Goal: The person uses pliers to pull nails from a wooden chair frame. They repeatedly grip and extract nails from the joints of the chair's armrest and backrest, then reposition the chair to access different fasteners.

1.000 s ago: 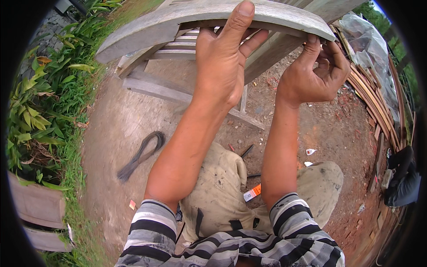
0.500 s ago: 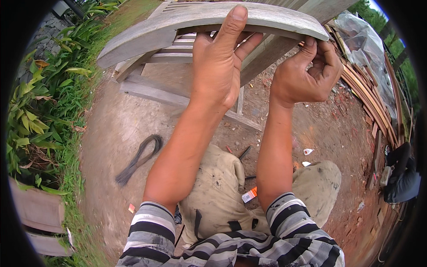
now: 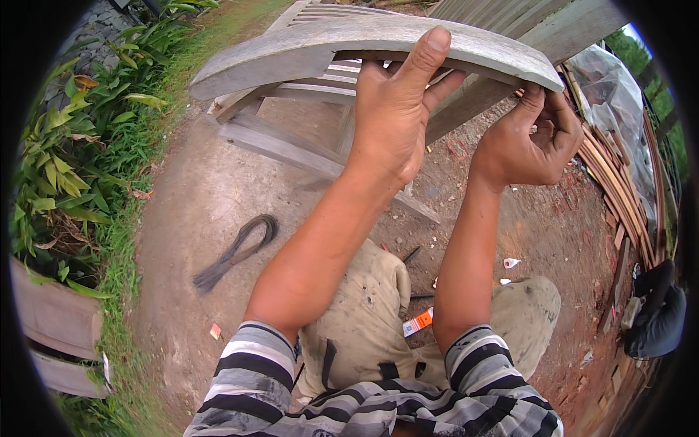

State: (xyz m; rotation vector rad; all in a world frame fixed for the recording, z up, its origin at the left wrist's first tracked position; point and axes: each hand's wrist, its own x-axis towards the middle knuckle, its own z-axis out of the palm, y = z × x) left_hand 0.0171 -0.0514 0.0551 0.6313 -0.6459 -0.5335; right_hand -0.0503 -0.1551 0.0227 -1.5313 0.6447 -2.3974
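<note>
Left hand [image 3: 393,120] up at curved grey top rail [image 3: 306,47] of weathered wooden chair [image 3: 291,138]: thumb pressed flat on rail's upper face, other fingers wrapped underneath, so clamped on the rail near its middle. Right hand [image 3: 528,142] at right end of same rail: fingertips touching underside edge, fingers curled in toward palm, loosely closed; cannot tell whether anything small sits inside the curl.

Rail runs across top of view, bowed, left end lower, right end higher. Below it, slatted back and lower cross members of chair visible, all grey and dry. Chair standing on bare dirt ground [image 3: 196,218], just ahead of knees.

Both forearms coming up from lower edge, bare; striped grey-and-white sleeves [image 3: 247,371] pushed to elbows. Dusty beige trousers [image 3: 364,320] below, knees bent.

Around:
- Dark loop of wire or cord [image 3: 237,251] lying on dirt left of left forearm, well apart from chair.
- Small orange-and-white packet [image 3: 419,322] on ground between knees.
- Scraps of white litter [image 3: 512,262] on dirt right of right forearm.
- Stack of thin wood strips [image 3: 619,182] along right side, behind right hand.
- Clear plastic sheeting [image 3: 608,80] top right over something, contents not readable.
- Dark bag or cloth bundle [image 3: 659,320] at far right rim.
- Green leafy plants [image 3: 73,146] and grass along left edge.
- Grey boards [image 3: 54,320] at lower left rim.
</note>
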